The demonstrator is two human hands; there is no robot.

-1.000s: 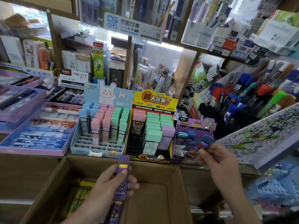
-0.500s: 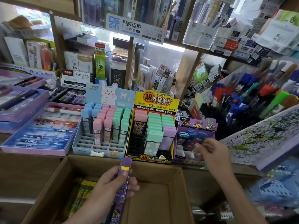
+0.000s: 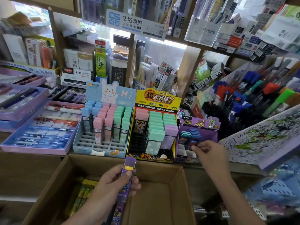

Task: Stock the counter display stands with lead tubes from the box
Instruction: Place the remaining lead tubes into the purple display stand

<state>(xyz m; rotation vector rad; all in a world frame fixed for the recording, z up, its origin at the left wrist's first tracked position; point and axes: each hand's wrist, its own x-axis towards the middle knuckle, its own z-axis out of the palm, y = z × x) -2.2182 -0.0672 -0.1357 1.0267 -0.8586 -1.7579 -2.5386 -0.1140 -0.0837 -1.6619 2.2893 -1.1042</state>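
My left hand (image 3: 112,184) grips a long purple pack of lead tubes (image 3: 127,177) upright over the open cardboard box (image 3: 162,169). My right hand (image 3: 209,155) pinches a blue lead tube (image 3: 194,142) at the front of the small purple display stand (image 3: 199,125), which holds several blue and teal tubes. To its left stand the yellow display stand (image 3: 158,99) with green, pink and purple tubes and the blue rabbit display stand (image 3: 110,95) with blue, pink and green tubes. Yellow-green packs (image 3: 82,190) lie in the box's left side.
Purple trays of pen sets (image 3: 40,127) cover the counter at left. A rack of pens and markers (image 3: 253,98) and a scribbled test pad (image 3: 263,137) stand at right. Shelves of boxed stationery (image 3: 78,62) rise behind the stands. The box's right floor (image 3: 154,205) is bare cardboard.
My right hand has carried the blue tube up and left into the purple stand's row. My left hand has kept the purple pack almost still over the box.
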